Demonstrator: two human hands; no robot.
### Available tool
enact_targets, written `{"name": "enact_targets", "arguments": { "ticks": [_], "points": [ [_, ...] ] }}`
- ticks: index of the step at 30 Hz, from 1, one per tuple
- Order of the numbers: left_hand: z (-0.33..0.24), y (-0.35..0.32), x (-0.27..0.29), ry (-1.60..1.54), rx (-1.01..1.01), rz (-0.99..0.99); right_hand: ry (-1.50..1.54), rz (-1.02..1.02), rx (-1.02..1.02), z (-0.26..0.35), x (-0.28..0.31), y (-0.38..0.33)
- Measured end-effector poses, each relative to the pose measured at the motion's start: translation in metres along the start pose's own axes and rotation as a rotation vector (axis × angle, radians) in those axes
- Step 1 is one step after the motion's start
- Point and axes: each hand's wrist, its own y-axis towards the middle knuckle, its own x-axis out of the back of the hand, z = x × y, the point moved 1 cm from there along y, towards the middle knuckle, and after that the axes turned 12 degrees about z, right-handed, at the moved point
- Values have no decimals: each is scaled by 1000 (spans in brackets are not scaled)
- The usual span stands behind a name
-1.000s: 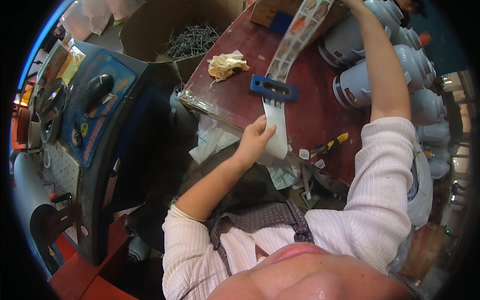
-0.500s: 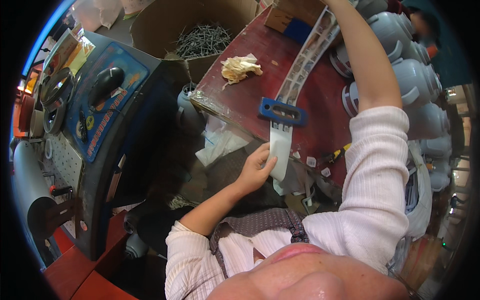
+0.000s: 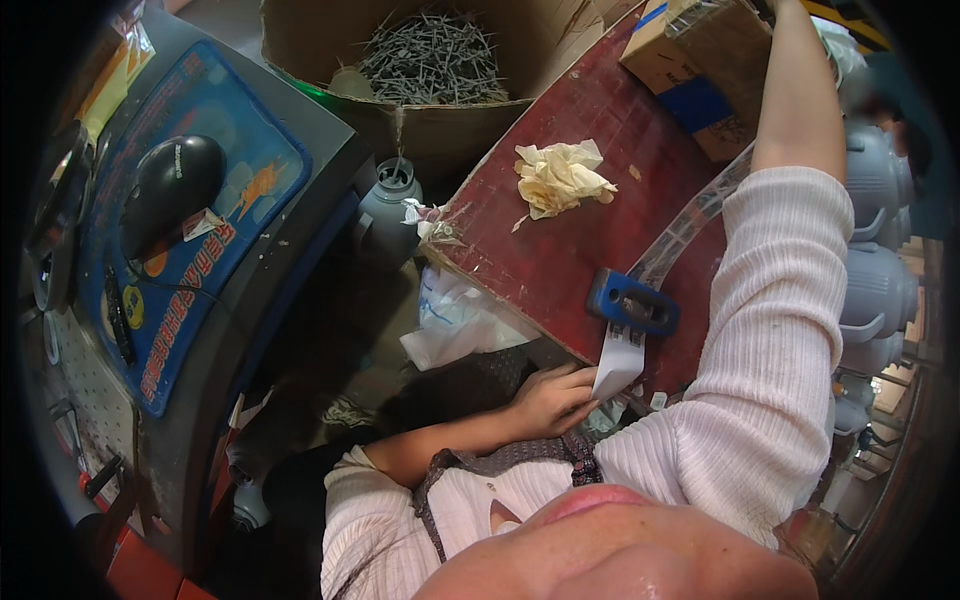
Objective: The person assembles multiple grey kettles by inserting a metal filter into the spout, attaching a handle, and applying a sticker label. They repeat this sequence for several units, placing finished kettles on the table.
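So I'm standing here watching this person work. Left hand (image 3: 558,398) is in the lower middle of the frame, just off the edge of the red table (image 3: 570,285), thumb and fingers pinching the blank white end of a long label strip (image 3: 621,358). The strip runs up toward the upper right, passing under a blue slotted block (image 3: 612,300) that sits across it on the tabletop. Right arm (image 3: 797,115) reaches up that side, past a cardboard box (image 3: 690,75) with blue tape; the right hand runs off the top edge, so I can't tell what its fingers are up to. There's crumpled yellowish paper (image 3: 560,180) mid-table, a big carton (image 3: 305,45) of grey metal pins (image 3: 435,60) top center, grey jugs (image 3: 880,290) at far right, and a black mouse (image 3: 175,190) on a blue mat (image 3: 205,290) over left.
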Motion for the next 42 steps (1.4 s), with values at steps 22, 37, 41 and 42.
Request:
{"name": "enact_targets", "arguments": {
  "ticks": [22, 37, 41, 42],
  "points": [
    [-15, 2, -20, 48, 77, -110, 221, -773, 254, 87, 207, 2],
    [-3, 6, -18, 84, -8, -178, 288, -224, 43, 47, 157, -44],
    [-7, 7, -18, 165, -38, -208, 168, 25, 68, 51, 159, -40],
    [-7, 7, -17, 157, -22, -205, 176, 48, 69, 47, 154, -40]
  ]
}}
